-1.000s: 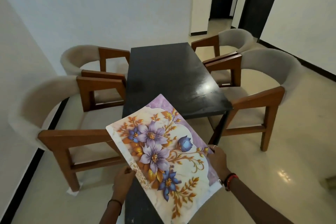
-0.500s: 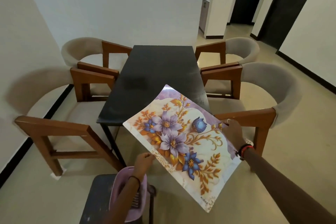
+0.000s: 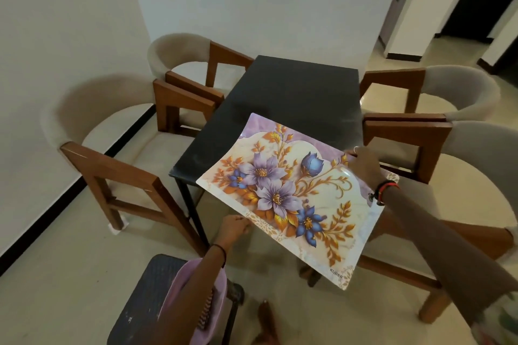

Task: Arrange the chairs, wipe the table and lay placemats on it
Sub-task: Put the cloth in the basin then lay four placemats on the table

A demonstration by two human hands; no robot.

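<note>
A floral placemat [image 3: 283, 193] with purple and blue flowers hangs in the air over the near end of the black table [image 3: 291, 95]. My right hand [image 3: 364, 166] grips its right edge. My left hand [image 3: 234, 228] holds its lower left edge from underneath. The mat tilts, its far corner over the tabletop and its near corner off the table's end. Two padded wooden chairs stand on the left [image 3: 117, 143] [image 3: 190, 64] and two on the right [image 3: 459, 92] [image 3: 462, 190], all tucked close to the table.
A dark stool [image 3: 140, 297] with a lilac basket [image 3: 196, 302] on it stands at my lower left. A white wall runs along the left and behind the table. A doorway [image 3: 476, 3] opens at the back right. Pale floor surrounds the furniture.
The view has pulled back and shifted left, so the table looks farther off. The placemat has moved right and forward over the table's near end. Both hands have kept their hold on it.
</note>
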